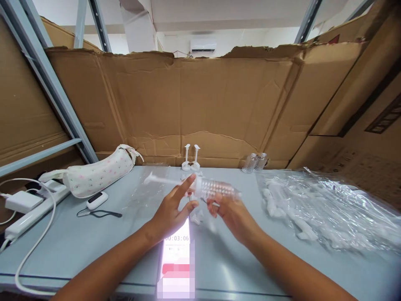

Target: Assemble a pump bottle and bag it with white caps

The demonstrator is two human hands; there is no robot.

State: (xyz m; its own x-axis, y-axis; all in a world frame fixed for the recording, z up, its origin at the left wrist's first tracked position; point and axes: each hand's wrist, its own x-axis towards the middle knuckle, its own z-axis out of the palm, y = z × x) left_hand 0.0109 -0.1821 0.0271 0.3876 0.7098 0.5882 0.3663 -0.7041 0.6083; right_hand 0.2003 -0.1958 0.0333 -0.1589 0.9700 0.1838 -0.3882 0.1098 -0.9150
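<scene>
A clear ribbed plastic bottle (216,189) lies sideways in the air above the table, with a white pump head and thin tube (158,179) at its left end. My right hand (230,213) grips the bottle from below, fingers curled round it. My left hand (173,209) is at the bottle's neck, thumb and fingers pinched on the pump collar, index finger stretched out. Small white plastic parts (197,217) lie on the table beneath my hands.
A phone (177,251) showing a timer lies by the near edge. Two white pump parts (191,161) and two small clear bottles (255,162) stand at the back. A clear bag of parts (328,209) lies right; a pouch (94,175), remote (97,200) and power strip (28,209) lie left.
</scene>
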